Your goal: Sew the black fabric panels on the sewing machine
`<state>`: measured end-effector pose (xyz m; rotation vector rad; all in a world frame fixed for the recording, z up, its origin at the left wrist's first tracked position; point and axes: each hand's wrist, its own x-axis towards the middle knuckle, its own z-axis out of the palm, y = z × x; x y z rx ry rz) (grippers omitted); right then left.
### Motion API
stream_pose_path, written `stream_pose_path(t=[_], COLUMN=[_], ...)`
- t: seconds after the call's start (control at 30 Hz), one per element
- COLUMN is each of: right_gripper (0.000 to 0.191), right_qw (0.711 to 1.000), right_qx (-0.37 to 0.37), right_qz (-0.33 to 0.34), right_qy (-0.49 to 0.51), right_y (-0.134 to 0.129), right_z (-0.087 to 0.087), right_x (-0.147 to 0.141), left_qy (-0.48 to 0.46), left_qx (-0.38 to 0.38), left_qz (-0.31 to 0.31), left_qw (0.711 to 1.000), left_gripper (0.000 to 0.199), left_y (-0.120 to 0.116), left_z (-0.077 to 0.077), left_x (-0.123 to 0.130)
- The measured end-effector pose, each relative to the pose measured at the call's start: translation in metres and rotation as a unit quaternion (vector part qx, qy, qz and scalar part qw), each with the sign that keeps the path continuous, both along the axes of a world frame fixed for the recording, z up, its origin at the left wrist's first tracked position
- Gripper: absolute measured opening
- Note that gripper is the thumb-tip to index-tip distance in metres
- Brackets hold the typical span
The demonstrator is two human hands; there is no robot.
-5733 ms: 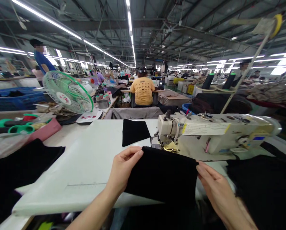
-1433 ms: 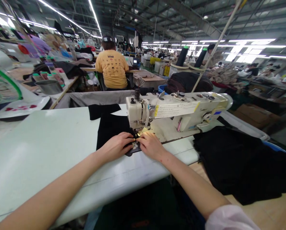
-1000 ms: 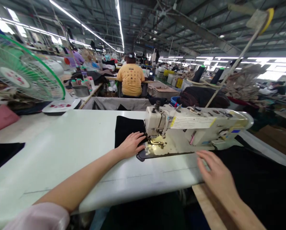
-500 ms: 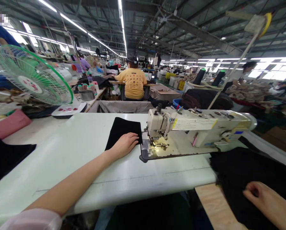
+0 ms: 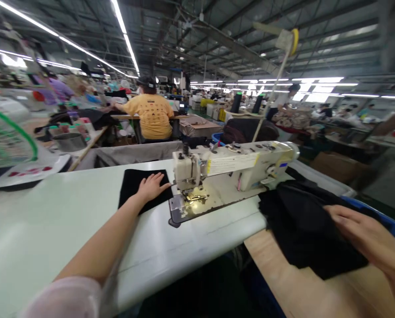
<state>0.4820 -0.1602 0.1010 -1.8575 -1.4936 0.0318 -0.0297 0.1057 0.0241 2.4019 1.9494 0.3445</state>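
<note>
My left hand point(image 5: 150, 187) lies flat with fingers spread on a black fabric piece point(image 5: 130, 186), just left of the needle area of a white sewing machine point(image 5: 232, 161). The piece rests on the pale tabletop point(image 5: 74, 221). At the right, my right hand point(image 5: 358, 225) grips the edge of a black cloth point(image 5: 303, 227), thumb on top and the other fingers partly hidden. That cloth lies over the table's right end and a wooden board point(image 5: 267, 256). The machine's lamp lights its metal needle plate.
A green fan point(image 5: 15, 128) stands at the left edge, near a metal pot point(image 5: 70, 141). Beyond the table sits a co-worker in a yellow shirt point(image 5: 156, 115). A thread stand pole point(image 5: 272, 95) rises behind the machine. A blue bin rim point(image 5: 388, 221) shows at the right.
The view has swung right. My right hand, formerly curled over the black cloth, now grips its edge and lifts part of it. My left hand's fingers have spread on the fabric piece.
</note>
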Motion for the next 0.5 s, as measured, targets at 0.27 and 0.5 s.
stream_pose_path(t=[0.27,0.5], right_gripper=[0.021,0.021], right_qw=[0.906,0.727], right_qx=[-0.094,-0.145], right_qz=[0.134,0.249], right_qy=[0.391,0.623], right_y=[0.011,0.019], right_z=[0.013,0.023], right_x=[-0.073,-0.174], left_qy=[-0.089,-0.183], left_qx=[0.267,0.146], left_qz=[-0.19,-0.448], left_qw=[0.941,0.863], left_gripper=[0.037,0.111], left_y=[-0.074,-0.205], left_z=[0.022,0.023], left_x=[0.021,0.102])
